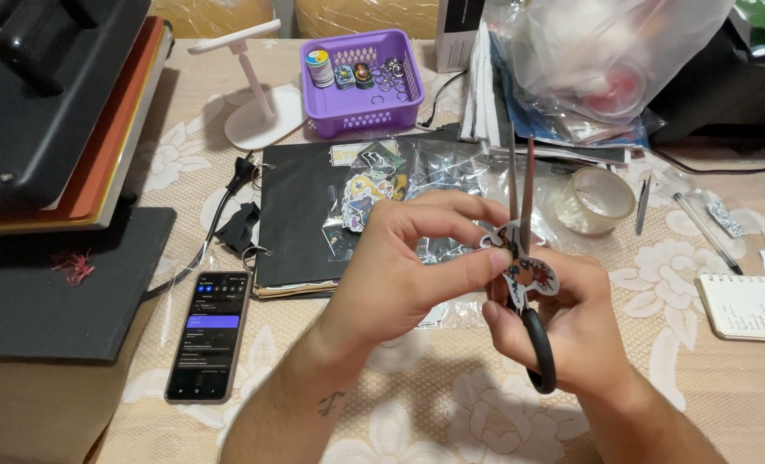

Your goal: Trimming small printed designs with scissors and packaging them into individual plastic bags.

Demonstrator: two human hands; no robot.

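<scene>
From the head camera, the left hand (391,266) pinches a small printed sticker (524,266) between thumb and forefinger, above the desk (451,404). The right hand (571,326) is closed through the black loops of the scissors (524,258), whose thin metal blades point up, nearly together. The blades could nick the glossy print or a fingertip, since the fingers sit so close. A smooth dark phone (209,335) lies nearby.

Cluttered table (451,412) — floral beige cloth

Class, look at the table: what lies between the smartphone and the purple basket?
In the head view, a black binder with clear sticker bags lies between the smartphone and the purple basket.
</scene>
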